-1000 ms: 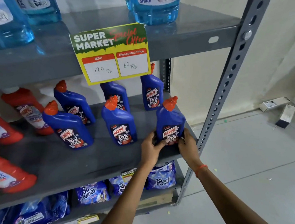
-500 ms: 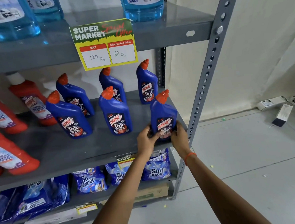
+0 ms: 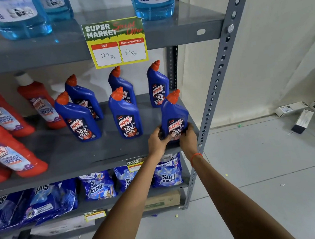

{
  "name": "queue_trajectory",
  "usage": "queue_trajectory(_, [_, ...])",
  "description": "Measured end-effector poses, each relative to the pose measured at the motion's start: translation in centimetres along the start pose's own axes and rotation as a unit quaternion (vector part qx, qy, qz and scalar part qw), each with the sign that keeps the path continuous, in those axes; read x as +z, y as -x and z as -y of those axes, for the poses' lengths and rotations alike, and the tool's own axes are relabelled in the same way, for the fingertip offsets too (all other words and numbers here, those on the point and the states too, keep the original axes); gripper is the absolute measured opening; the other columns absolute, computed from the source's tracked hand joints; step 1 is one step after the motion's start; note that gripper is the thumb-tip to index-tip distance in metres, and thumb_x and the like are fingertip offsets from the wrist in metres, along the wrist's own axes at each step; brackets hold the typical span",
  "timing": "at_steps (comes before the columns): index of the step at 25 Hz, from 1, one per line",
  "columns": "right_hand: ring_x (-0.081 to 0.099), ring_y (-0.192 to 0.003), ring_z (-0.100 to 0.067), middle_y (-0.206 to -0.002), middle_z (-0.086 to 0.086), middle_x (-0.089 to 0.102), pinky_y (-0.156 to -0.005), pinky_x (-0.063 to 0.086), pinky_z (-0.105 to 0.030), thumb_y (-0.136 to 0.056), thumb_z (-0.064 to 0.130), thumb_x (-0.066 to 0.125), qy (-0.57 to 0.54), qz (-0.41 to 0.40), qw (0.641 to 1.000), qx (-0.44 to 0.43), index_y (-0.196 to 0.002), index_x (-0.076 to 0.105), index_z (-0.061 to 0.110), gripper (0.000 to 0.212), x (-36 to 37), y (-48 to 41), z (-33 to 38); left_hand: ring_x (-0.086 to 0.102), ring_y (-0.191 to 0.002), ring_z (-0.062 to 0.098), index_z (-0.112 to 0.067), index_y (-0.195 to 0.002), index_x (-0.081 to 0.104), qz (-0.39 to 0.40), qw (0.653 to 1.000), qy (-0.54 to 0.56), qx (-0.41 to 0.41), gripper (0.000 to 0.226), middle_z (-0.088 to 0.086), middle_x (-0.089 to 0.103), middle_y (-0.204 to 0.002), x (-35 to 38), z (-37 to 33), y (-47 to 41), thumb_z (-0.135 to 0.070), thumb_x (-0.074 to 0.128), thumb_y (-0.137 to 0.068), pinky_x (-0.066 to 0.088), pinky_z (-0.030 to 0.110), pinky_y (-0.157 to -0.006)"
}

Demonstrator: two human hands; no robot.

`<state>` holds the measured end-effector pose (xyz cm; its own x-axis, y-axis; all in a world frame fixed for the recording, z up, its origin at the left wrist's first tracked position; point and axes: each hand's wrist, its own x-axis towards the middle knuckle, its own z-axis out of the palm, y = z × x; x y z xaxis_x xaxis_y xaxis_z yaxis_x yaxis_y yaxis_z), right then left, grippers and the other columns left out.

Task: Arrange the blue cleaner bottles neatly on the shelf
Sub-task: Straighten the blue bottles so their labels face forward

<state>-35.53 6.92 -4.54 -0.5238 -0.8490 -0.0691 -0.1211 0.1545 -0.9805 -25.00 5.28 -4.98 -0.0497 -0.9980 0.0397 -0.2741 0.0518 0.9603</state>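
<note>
On the middle shelf (image 3: 65, 156), six blue cleaner bottles are counted: three along the back, three in front. Toward centre right, the front-right bottle (image 3: 174, 118) is gripped low on its label by the left hand (image 3: 157, 142) and the right hand (image 3: 188, 137), each closed on one side. It stands close to the shelf's front right corner, so a sideways nudge could probably tip it off the edge. At far left, four red bottles are seen.
</note>
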Motion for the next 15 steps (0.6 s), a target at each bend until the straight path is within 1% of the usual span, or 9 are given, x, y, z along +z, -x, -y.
queue_trajectory(2, [0.052,-0.114,-0.033,-0.126,-0.023,0.051,-0.098,0.047,-0.046,-0.085,-0.006,0.048,-0.011,-0.098,0.995,0.006,-0.126,0.043,-0.001,0.042,1.4,1.5,0.5,0.054,-0.120,0.022,-0.009,-0.130,0.044,-0.010,1.000,0.012,0.007,0.062,0.011,0.057,-0.132,-0.7,-0.3,0.7,-0.027,0.072,-0.078,0.046,0.036,-0.100])
queue_trajectory(3, [0.047,-0.116,-0.035,-0.127,-0.023,0.046,-0.100,0.044,-0.047,-0.083,-0.008,0.047,-0.018,-0.140,0.990,0.011,-0.126,0.043,-0.002,0.044,2.5,2.5,0.9,0.053,-0.120,0.019,-0.010,-0.130,0.043,-0.034,0.999,0.018,0.032,0.059,0.009,0.056,-0.131,-1.5,-0.5,1.2,-0.030,0.070,-0.080,0.046,0.034,-0.101])
queue_trajectory(5, [0.044,-0.116,-0.036,-0.126,-0.025,0.042,-0.101,0.041,-0.047,-0.084,-0.008,0.042,-0.061,-0.173,0.982,0.046,-0.124,0.044,-0.003,0.041,4.9,4.6,1.6,0.059,-0.109,0.012,-0.012,-0.123,0.048,-0.112,0.988,0.034,0.101,0.045,0.004,0.061,-0.119,-3.6,-0.7,1.8,-0.028,0.065,-0.085,0.046,0.018,-0.094])
queue_trajectory(7, [0.045,-0.115,-0.040,-0.127,-0.026,0.043,-0.102,0.039,-0.049,-0.087,-0.003,0.039,-0.120,-0.173,0.970,0.125,-0.122,0.047,-0.003,0.035,7.6,6.0,2.4,0.061,-0.095,0.010,-0.009,-0.115,0.051,-0.202,0.969,0.040,0.138,0.033,0.002,0.061,-0.107,-6.6,-0.4,1.7,-0.020,0.063,-0.086,0.043,0.004,-0.082])
queue_trajectory(9, [0.049,-0.113,-0.039,-0.129,-0.025,0.047,-0.102,0.040,-0.050,-0.090,0.001,0.037,-0.175,-0.168,0.950,0.197,-0.122,0.048,-0.001,0.034,9.7,6.6,2.8,0.062,-0.091,0.018,-0.006,-0.111,0.051,-0.234,0.963,0.042,0.127,0.030,0.009,0.063,-0.104,-9.2,0.4,1.3,-0.013,0.064,-0.085,0.044,0.002,-0.074])
queue_trajectory(11, [0.053,-0.101,-0.032,-0.120,-0.019,0.054,-0.092,0.048,-0.045,-0.091,0.000,0.034,-0.244,-0.121,0.939,0.211,-0.121,0.050,0.000,0.034,11.8,6.9,3.4,0.063,-0.089,0.021,-0.006,-0.109,0.051,-0.227,0.966,0.048,0.114,0.030,0.013,0.065,-0.101,-11.4,1.7,0.9,-0.011,0.066,-0.083,0.050,0.011,-0.076])
queue_trajectory(13, [0.052,-0.093,-0.027,-0.107,-0.013,0.053,-0.079,0.048,-0.036,-0.089,-0.002,0.035,-0.244,-0.076,0.953,0.160,-0.111,0.053,0.004,0.029,13.4,7.0,4.4,0.062,-0.094,0.023,-0.006,-0.114,0.049,-0.213,0.972,0.055,0.087,0.041,0.015,0.063,-0.107,-12.8,2.8,-0.1,-0.011,0.071,-0.079,0.053,0.033,-0.085])
queue_trajectory(14, [0.052,-0.098,-0.029,-0.107,-0.014,0.051,-0.082,0.047,-0.038,-0.088,-0.001,0.037,-0.205,-0.063,0.970,0.116,-0.108,0.053,0.005,0.026,14.0,6.9,4.9,0.059,-0.104,0.026,-0.004,-0.121,0.045,-0.197,0.977,0.045,0.065,0.053,0.017,0.059,-0.117,-13.4,3.2,-1.0,-0.010,0.073,-0.076,0.050,0.039,-0.092])
queue_trajectory(15, [0.051,-0.105,-0.033,-0.111,-0.016,0.050,-0.091,0.046,-0.043,-0.088,0.001,0.039,-0.149,-0.055,0.985,0.070,-0.109,0.052,0.002,0.025,14.4,6.4,5.3,0.054,-0.115,0.027,-0.002,-0.129,0.040,-0.167,0.985,0.028,0.042,0.065,0.019,0.054,-0.127,-13.9,3.5,-2.0,-0.008,0.074,-0.075,0.046,0.040,-0.099])
